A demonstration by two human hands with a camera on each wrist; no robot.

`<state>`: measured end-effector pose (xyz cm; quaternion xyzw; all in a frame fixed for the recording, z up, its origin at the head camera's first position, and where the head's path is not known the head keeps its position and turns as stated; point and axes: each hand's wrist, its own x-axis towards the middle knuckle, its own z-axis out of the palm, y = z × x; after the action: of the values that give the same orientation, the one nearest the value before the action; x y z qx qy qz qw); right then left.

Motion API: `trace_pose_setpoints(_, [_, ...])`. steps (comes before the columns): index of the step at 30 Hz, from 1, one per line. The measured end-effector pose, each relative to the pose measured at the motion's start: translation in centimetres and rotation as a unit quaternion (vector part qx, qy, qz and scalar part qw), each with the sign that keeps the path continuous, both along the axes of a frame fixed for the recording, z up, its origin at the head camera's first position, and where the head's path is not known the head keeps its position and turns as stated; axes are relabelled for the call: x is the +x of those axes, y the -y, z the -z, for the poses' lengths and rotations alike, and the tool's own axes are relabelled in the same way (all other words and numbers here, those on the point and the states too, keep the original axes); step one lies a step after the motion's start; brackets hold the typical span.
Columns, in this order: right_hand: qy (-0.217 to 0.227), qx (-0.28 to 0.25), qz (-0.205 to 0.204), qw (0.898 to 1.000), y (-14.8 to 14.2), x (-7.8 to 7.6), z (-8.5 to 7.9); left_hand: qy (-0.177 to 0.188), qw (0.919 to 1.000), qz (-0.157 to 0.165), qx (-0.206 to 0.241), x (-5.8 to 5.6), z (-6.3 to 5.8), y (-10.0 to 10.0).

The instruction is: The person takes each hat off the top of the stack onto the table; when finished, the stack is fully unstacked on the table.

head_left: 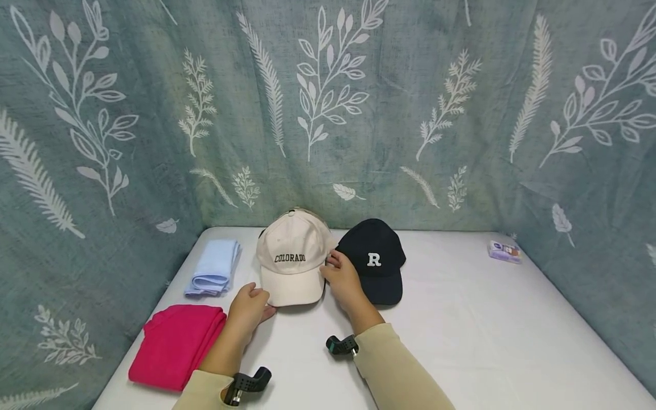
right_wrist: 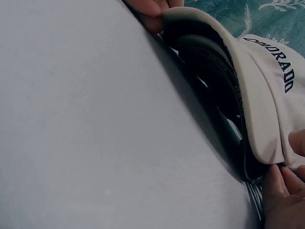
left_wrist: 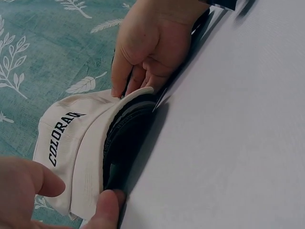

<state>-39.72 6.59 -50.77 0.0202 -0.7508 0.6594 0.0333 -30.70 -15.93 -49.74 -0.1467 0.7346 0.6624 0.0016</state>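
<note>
A cream cap (head_left: 293, 256) lettered COLORADO rests over at least one dark cap, whose dark brim (right_wrist: 209, 64) shows underneath in the right wrist view. At the brim's left corner, my left hand (head_left: 248, 306) touches the edge with its fingertips, thumb apart. My right hand (head_left: 345, 279) is at the other side, fingers at the brim's corner and thumb beside the crown. No firm pinch shows in either hand. Just right of that hand, partly behind it, stands a black cap (head_left: 376, 285) with a white R.
A folded light-blue cloth (head_left: 214, 265) lies left of the cream cap, and a folded pink cloth (head_left: 176, 344) lies nearer me. Far right on the white table (head_left: 487, 330) sits a small purple packet (head_left: 504, 251). A patterned curtain (head_left: 389, 142) borders the back and sides.
</note>
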Motion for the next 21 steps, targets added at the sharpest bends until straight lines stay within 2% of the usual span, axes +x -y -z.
trace_pose_setpoints(11, [-0.017, 0.006, -0.008, 1.0, 0.18, 0.06, 0.31, -0.016, 0.9991, 0.01, 0.038, -0.01, 0.35, 0.16])
trace_pose_setpoints(21, [-0.028, -0.003, -0.007, 1.0, -0.02, 0.24, 0.39, -0.023, 0.9994, -0.002, 0.024, 0.24, 0.49, -0.12])
